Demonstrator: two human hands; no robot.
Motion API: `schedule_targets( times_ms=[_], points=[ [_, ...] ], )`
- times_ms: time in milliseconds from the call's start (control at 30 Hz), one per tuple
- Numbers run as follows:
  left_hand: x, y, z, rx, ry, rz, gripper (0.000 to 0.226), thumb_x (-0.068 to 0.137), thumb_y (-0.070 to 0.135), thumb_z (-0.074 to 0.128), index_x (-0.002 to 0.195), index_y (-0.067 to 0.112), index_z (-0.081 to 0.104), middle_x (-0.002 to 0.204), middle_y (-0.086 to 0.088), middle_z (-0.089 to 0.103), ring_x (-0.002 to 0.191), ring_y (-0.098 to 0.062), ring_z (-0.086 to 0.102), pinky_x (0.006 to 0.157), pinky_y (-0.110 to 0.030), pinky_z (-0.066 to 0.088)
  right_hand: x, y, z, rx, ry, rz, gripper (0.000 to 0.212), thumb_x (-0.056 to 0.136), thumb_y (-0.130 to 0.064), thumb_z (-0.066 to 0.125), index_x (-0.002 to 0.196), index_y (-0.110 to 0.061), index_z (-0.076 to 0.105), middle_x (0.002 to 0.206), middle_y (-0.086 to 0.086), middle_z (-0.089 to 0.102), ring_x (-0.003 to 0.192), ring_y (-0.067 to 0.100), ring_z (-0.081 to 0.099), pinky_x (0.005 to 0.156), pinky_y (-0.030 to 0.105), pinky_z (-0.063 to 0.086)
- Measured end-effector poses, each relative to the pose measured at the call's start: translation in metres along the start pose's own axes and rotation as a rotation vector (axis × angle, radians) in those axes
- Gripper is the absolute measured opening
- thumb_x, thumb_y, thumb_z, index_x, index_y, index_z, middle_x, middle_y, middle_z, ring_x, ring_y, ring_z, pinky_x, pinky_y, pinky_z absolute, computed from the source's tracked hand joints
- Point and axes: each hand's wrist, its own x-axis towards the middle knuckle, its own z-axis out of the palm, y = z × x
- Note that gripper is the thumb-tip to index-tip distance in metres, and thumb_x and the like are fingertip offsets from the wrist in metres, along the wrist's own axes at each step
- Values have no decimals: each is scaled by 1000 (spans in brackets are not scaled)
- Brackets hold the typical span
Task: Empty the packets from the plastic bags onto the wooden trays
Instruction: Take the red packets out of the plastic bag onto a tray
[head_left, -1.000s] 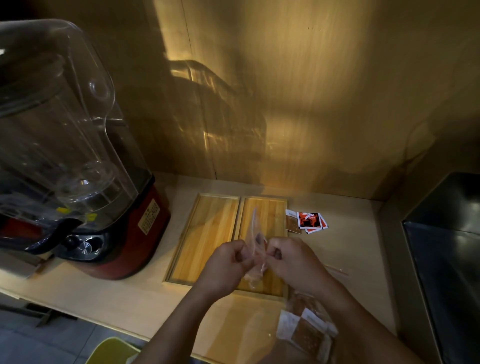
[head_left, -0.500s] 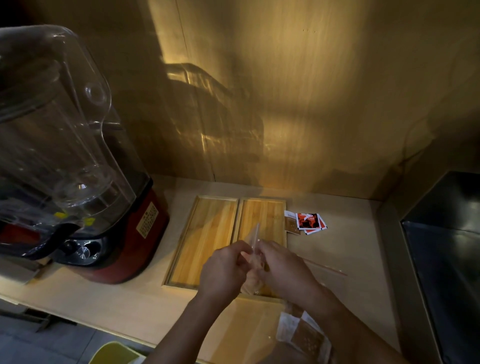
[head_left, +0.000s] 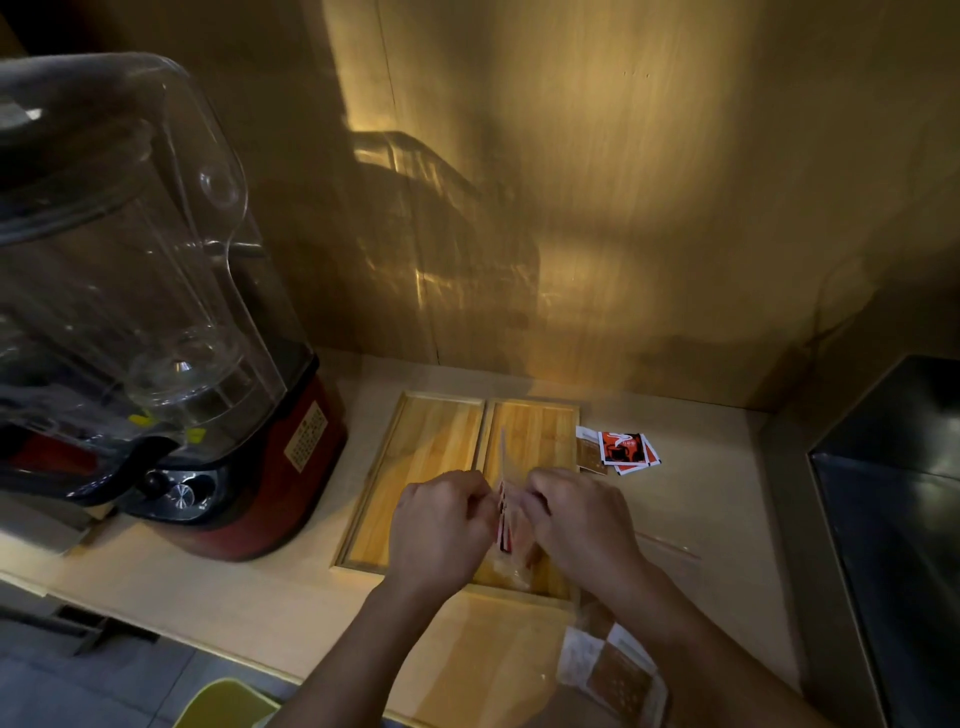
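Observation:
Two shallow wooden trays lie side by side on the counter, the left tray and the right tray. Over the right tray my left hand and my right hand both pinch a clear plastic bag held upright between them. Red-and-white packets show inside it. The bag's lower end hangs just above the tray's near part. A few loose red and brown packets lie on the counter right of the trays.
A big blender with a clear cover and red base stands at the left. Another clear bag of brown packets lies by my right forearm. A dark steel box fills the right side. The wooden wall is close behind.
Both hands have drawn slightly apart at the bag's top, and the red packets inside have come into sight. The bag stays over the right tray.

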Motion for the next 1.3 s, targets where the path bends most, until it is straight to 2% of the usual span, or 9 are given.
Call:
schedule_targets(
  times_ms=[133,233,333,533,733,867,967,1100,1300],
  points=[
    [-1,-1,-9,7,55,-62,19,85,24,52,75,15,66,68,2,65,67,-19,60,71,-35,44,1,3,-7,-7,80,121,27,90,-35,46,82,-14,62,86,5,69,77,23,58,63,28,31],
    [0,-1,-16,-45,103,-183,16,83,21,55,73,14,66,64,3,60,67,-19,59,61,-30,39,3,9,-12,11,91,223,28,88,-34,48,77,-13,62,79,10,68,79,30,61,64,32,38],
    [0,-3,-20,-90,133,-276,16,81,21,58,69,12,64,60,0,59,62,-20,57,51,-26,34,5,12,-18,63,99,337,26,85,-28,49,69,-10,57,66,8,58,69,31,53,64,32,36],
    [2,-2,-20,-177,121,-414,20,84,25,56,70,12,63,62,-2,59,63,-20,56,55,-30,41,3,15,-17,143,115,442,29,80,-27,51,58,-10,46,59,6,54,66,30,54,63,31,36],
    [-5,11,-34,-58,107,-266,33,87,47,50,110,23,50,67,9,52,69,-15,59,60,-34,52,4,10,-14,166,117,379,39,81,-30,52,50,-15,36,54,0,45,63,28,51,62,32,38],
    [-16,32,-40,-47,-181,-158,46,80,62,49,118,36,42,68,6,62,67,-14,62,56,-30,47,7,6,-9,228,143,422,37,78,-27,53,49,-14,35,52,2,43,61,29,51,61,32,39],
    [-21,36,-30,122,-274,-104,52,77,69,44,119,39,40,90,3,71,85,-20,67,67,-32,47,10,2,-7,250,159,438,37,78,-27,54,49,-14,36,50,0,41,58,25,48,60,31,36],
    [-20,31,-21,214,-165,-41,29,90,50,39,109,30,51,98,2,68,89,-21,64,70,-32,46,12,-1,-5,259,152,437,40,79,-29,56,48,-15,35,49,-1,39,54,21,43,59,31,33],
    [-3,17,-29,180,-99,44,20,93,27,41,102,19,58,101,-3,65,93,-24,61,79,-41,51,16,3,0,437,117,348,48,85,-36,57,48,-14,37,46,-2,37,53,18,39,58,31,30]
  ],
)
